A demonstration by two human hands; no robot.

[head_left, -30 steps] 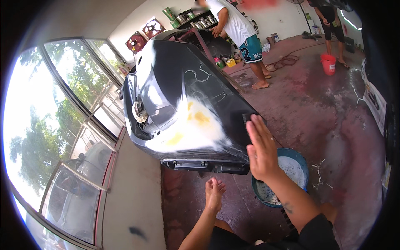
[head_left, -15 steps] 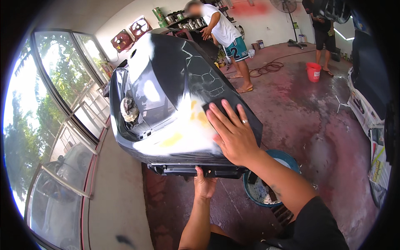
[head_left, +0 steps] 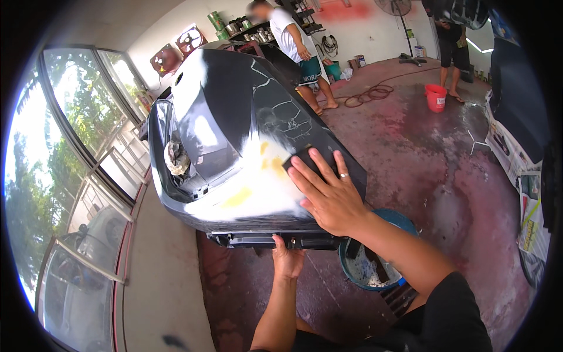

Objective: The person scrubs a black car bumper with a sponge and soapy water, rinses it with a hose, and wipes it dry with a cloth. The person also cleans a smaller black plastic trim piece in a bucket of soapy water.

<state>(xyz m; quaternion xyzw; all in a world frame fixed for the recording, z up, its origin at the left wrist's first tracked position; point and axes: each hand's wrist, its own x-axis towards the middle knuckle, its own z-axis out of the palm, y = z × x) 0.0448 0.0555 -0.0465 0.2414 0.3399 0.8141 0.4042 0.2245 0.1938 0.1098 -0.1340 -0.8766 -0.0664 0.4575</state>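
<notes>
Since a second ago, the person's right hand (head_left: 331,199) has come in from beside the car bumper (head_left: 249,158) to lie on its face, and the left hand (head_left: 287,261) has risen to its lower edge; by the far end, a co-worker (head_left: 287,35) in a white shirt now has an arm lowered. Reddish floor (head_left: 404,158) spreads between the bumper's right edge and a dark panel (head_left: 516,100) masked with newspaper, giving width to move; a tall window (head_left: 73,152) stands close on the left. The bumper is black, with a yellow-stained white patch (head_left: 267,190) and pale crack-like lines. On the floor by its lower right corner, a blue basin (head_left: 397,222) holds pale, speckled liquid, a long dark strip (head_left: 377,265) and a shorter dark block (head_left: 353,249). Farther off stand a red pail (head_left: 435,98) and a green bucket (head_left: 332,70), their contents hidden. The left hand clasps the bumper's edge, thumb in front. Under the spread right hand lies a black pad (head_left: 303,157); whether it is gripped or merely pressed, I cannot tell.
</notes>
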